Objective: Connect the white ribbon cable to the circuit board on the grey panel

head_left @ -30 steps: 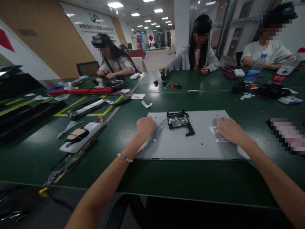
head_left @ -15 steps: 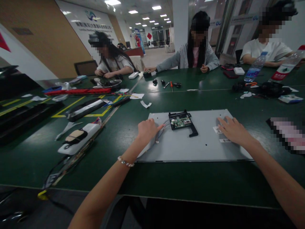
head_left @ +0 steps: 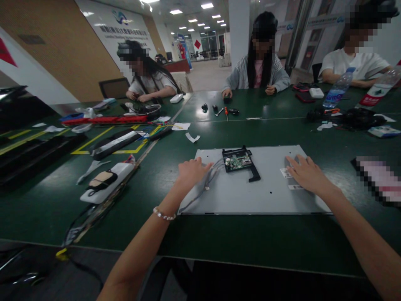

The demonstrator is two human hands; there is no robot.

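Fingers (head_left: pixel 292 164) of the right hand (head_left: pixel 308 173) were spread on the grey panel (head_left: pixel 244 200), seemingly steadying it flat on the bench (head_left: pixel 250 238), circuit board (head_left: pixel 238 162) upward for access, while the left hand (head_left: pixel 191 172) was beside the cables (head_left: pixel 208 179), any pinch impossible to tell.

Ceiling lights (head_left: pixel 207 6) shine above a tan wall (head_left: pixel 46 46) and glossy green table (head_left: pixel 150 179)

There are two bottles (head_left: pixel 338 90), one panel (head_left: pixel 238 197), one circuit board (head_left: pixel 236 162), one bracelet (head_left: pixel 163 215) and one screwdriver (head_left: pixel 227 113).
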